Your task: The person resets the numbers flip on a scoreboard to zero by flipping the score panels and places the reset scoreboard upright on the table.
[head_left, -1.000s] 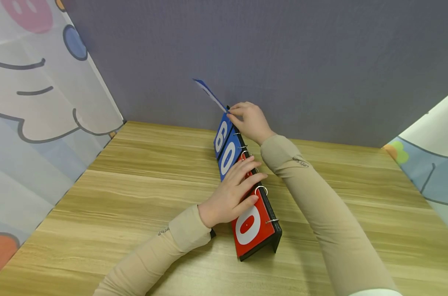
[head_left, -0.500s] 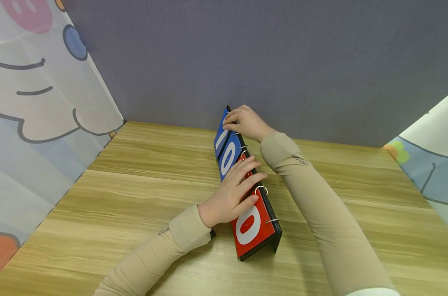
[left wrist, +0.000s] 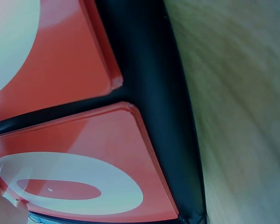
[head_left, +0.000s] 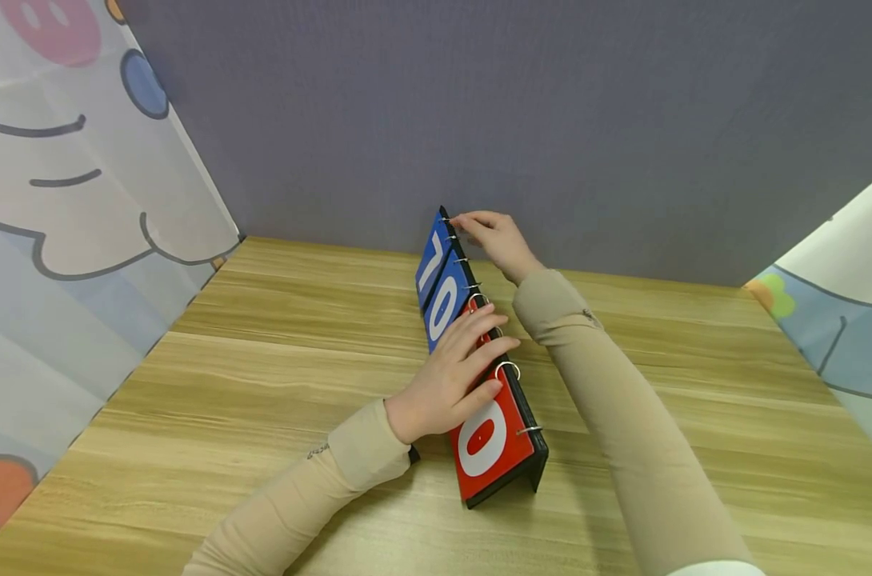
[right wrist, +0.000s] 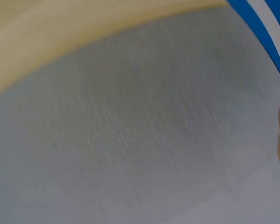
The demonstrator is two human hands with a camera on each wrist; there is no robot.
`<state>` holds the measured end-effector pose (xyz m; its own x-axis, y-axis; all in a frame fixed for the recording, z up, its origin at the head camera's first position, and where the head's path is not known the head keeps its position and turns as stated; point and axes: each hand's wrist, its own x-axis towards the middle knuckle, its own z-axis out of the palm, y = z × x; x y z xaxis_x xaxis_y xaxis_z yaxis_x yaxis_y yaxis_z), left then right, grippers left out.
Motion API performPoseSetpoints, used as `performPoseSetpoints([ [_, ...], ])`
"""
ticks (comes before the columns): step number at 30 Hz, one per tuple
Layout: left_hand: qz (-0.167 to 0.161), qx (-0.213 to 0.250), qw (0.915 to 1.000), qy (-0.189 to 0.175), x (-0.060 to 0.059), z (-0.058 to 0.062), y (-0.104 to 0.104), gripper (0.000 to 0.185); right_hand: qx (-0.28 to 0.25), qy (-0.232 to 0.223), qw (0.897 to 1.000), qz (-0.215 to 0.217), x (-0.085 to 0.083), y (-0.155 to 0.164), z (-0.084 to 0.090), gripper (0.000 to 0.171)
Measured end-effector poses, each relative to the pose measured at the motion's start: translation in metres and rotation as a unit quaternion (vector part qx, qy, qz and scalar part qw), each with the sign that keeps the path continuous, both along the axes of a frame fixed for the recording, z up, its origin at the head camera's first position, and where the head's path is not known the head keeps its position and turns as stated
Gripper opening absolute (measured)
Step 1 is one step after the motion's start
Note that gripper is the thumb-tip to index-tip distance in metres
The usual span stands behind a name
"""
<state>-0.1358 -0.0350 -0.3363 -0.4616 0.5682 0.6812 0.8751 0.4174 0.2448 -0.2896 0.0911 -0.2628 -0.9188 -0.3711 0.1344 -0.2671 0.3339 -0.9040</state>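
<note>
A black flip scoreboard (head_left: 535, 456) stands tilted like a tent, its number cards hung on metal rings along the top edge. Its far half carries a blue card with a 7 (head_left: 430, 264) and a blue card with a 0 (head_left: 446, 300). My left hand (head_left: 454, 376) rests with spread fingers across the red cards of the near half, partly hiding them. One red 0 card (left wrist: 126, 130) shows large in the left wrist view. At the far end my right hand (head_left: 497, 240) has its bent fingertips right at the top edge, with no card visible between them.
The scoreboard stands on a wood-grain table (head_left: 263, 344). A grey panel (head_left: 623, 144) rises close behind its far end. Printed curtains hang at the left (head_left: 83, 184) and right (head_left: 839, 320).
A raised blue card has come down toward the front, and the far blue number has turned from 6 to 7. My right hand has drawn back rightward off the card. The left hand stays put.
</note>
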Motion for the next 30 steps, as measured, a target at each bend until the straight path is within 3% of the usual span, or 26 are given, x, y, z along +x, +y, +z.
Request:
performPoseSetpoints([
  [2,0.001,0.000,1.0000,0.001,0.000,0.000,0.000,0.059,-0.043,-0.042,0.998,-0.011,-0.001,0.001,-0.006,0.039],
  [5,0.002,-0.001,1.0000,0.003,0.000,-0.001,0.000,0.060,-0.063,-0.114,0.991,-0.025,-0.002,0.002,-0.017,0.046],
  [10,-0.002,0.003,1.0000,0.008,-0.001,-0.001,0.000,0.059,-0.051,-0.245,0.968,-0.026,-0.004,0.009,-0.035,0.061],
  [13,-0.003,0.005,0.9999,0.011,-0.001,-0.001,0.000,0.059,-0.053,-0.295,0.954,-0.015,-0.007,0.014,-0.045,0.065],
  [21,-0.005,0.007,0.9999,0.013,-0.001,0.000,-0.001,0.060,-0.106,-0.329,0.938,0.024,0.000,0.016,-0.048,0.067],
  [25,-0.006,0.007,0.9999,0.009,-0.001,0.000,-0.001,0.060,-0.085,-0.312,0.946,0.024,-0.003,0.016,-0.058,0.072],
  [27,-0.005,0.006,1.0000,0.006,-0.001,0.000,-0.001,0.060,-0.099,-0.310,0.945,0.024,-0.016,0.021,-0.075,0.076],
  [30,-0.003,0.003,1.0000,0.002,-0.001,0.000,-0.001,0.060,-0.114,-0.309,0.944,0.016,-0.022,0.023,-0.084,0.079],
])
